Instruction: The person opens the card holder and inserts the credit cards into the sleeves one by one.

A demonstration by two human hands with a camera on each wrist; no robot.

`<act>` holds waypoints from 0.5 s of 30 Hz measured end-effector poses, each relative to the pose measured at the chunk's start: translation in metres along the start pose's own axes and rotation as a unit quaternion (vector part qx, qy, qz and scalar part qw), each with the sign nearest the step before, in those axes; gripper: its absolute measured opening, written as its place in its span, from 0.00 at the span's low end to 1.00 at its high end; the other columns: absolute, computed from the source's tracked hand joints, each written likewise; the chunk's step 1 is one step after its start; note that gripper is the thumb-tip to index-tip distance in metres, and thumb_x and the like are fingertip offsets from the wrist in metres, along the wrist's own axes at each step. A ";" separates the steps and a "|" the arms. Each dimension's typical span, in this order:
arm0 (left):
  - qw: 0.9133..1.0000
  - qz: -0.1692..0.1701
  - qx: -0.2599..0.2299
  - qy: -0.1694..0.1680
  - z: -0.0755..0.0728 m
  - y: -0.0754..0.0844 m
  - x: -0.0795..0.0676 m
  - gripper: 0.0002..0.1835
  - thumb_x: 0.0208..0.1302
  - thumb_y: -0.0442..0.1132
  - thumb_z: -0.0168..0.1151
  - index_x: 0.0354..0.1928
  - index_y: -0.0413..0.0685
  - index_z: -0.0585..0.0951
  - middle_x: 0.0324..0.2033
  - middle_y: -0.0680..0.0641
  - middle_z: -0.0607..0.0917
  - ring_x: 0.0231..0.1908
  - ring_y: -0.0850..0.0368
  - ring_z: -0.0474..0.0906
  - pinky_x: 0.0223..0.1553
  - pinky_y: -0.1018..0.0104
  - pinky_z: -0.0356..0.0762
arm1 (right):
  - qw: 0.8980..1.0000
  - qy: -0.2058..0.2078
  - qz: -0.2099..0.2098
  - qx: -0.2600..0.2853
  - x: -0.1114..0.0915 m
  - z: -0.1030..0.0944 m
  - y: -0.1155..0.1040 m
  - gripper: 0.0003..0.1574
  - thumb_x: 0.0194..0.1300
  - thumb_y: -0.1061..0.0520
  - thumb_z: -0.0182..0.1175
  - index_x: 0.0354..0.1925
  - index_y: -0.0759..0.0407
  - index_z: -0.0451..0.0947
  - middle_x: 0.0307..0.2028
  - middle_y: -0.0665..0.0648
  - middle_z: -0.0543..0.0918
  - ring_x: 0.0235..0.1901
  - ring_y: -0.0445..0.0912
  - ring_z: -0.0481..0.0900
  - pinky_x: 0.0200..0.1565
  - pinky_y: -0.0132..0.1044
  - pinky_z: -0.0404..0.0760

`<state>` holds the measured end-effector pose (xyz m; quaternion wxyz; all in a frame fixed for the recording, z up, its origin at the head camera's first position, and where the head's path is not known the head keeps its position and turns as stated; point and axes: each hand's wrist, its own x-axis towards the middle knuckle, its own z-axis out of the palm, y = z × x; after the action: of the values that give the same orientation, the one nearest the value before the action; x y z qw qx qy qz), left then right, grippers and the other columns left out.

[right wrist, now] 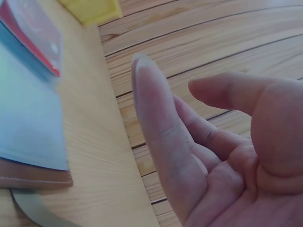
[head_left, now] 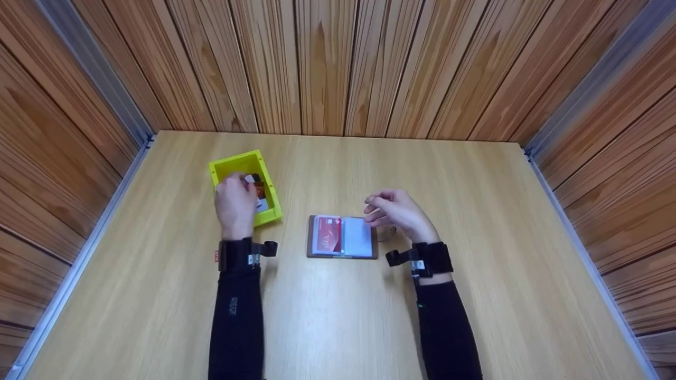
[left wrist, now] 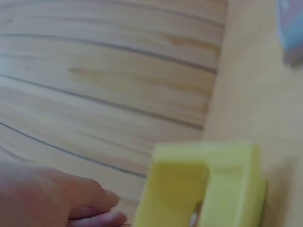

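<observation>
My left hand (head_left: 236,203) is over the yellow bin (head_left: 270,217), its fingers bent down near several cards (head_left: 260,191) inside. Its fingertips are partly hidden, so whether they pinch a card does not show. In the left wrist view, the fingers of that hand (left wrist: 71,198) appear beside the blurred bin (left wrist: 232,189). An open brown card holder (head_left: 310,237) lies at mid-table, with a red card (head_left: 330,235) in its left clear sleeve. My right hand (head_left: 400,214) hovers by the holder's right edge. In the right wrist view, thumb and fingers stand apart with nothing between them.
A strap-like tab (right wrist: 35,208) extends from the holder's right side onto the wooden table (head_left: 338,316). Wood-plank walls (head_left: 322,68) close off the back and both sides. Metal rails (head_left: 95,253) run along the table's side edges.
</observation>
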<state>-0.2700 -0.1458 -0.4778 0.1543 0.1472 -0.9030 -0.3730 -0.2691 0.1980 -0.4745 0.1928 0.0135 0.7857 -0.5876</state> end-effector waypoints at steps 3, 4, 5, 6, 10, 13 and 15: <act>1.000 -0.003 0.018 -0.016 0.008 -0.009 0.007 0.17 0.79 0.36 0.63 0.62 0.31 0.82 0.57 0.29 0.88 0.58 0.34 0.87 0.64 0.42 0.86 | 1.000 0.002 -0.006 0.008 -0.001 -0.004 0.002 0.25 0.82 0.54 0.57 0.64 0.72 0.76 0.46 0.63 0.88 0.38 0.45 0.92 0.47 0.38 0.95; 1.000 -0.003 0.022 -0.022 0.011 -0.012 0.009 0.18 0.79 0.36 0.63 0.62 0.31 0.82 0.58 0.29 0.87 0.59 0.34 0.86 0.66 0.42 0.86 | 1.000 0.003 -0.006 0.011 -0.002 -0.004 0.002 0.25 0.82 0.54 0.57 0.64 0.72 0.77 0.46 0.63 0.88 0.37 0.45 0.92 0.47 0.39 0.95; 0.999 -0.003 0.027 -0.025 0.013 -0.013 0.011 0.18 0.78 0.36 0.64 0.62 0.30 0.81 0.58 0.28 0.86 0.60 0.33 0.86 0.66 0.42 0.85 | 1.000 0.004 -0.007 0.014 -0.002 -0.004 0.002 0.24 0.82 0.54 0.57 0.64 0.73 0.76 0.45 0.62 0.88 0.37 0.45 0.92 0.47 0.39 0.95; 0.999 -0.006 0.031 -0.029 0.015 -0.015 0.013 0.19 0.78 0.36 0.64 0.63 0.30 0.81 0.59 0.28 0.86 0.61 0.33 0.85 0.67 0.42 0.85 | 1.000 0.004 -0.009 0.014 -0.002 -0.004 0.002 0.24 0.82 0.54 0.57 0.64 0.73 0.76 0.45 0.62 0.88 0.37 0.45 0.92 0.47 0.39 0.95; 0.998 -0.015 0.054 -0.036 0.023 -0.019 0.017 0.21 0.78 0.36 0.65 0.64 0.29 0.78 0.61 0.28 0.83 0.64 0.32 0.82 0.70 0.42 0.82 | 1.000 0.003 -0.010 0.015 -0.001 -0.005 0.002 0.24 0.83 0.54 0.57 0.64 0.72 0.77 0.43 0.59 0.88 0.38 0.46 0.92 0.49 0.42 0.95; 0.997 -0.008 0.071 -0.041 0.030 -0.019 0.018 0.22 0.77 0.36 0.64 0.65 0.28 0.77 0.62 0.28 0.82 0.65 0.31 0.80 0.72 0.40 0.80 | 1.000 0.008 -0.010 0.015 -0.001 -0.008 0.003 0.24 0.83 0.54 0.57 0.64 0.72 0.77 0.43 0.59 0.88 0.39 0.47 0.92 0.51 0.45 0.95; 0.996 -0.005 0.076 -0.048 0.035 -0.018 0.019 0.22 0.77 0.35 0.64 0.65 0.27 0.77 0.61 0.28 0.81 0.66 0.31 0.80 0.72 0.39 0.79 | 1.000 0.013 -0.010 0.018 -0.002 -0.010 0.004 0.23 0.84 0.54 0.56 0.63 0.71 0.77 0.43 0.59 0.88 0.38 0.46 0.92 0.50 0.44 0.95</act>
<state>-0.2980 -0.1432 -0.5114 0.0975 0.1447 -0.9343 -0.3108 -0.2692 0.2085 -0.4749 0.1767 0.0167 0.7773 -0.6036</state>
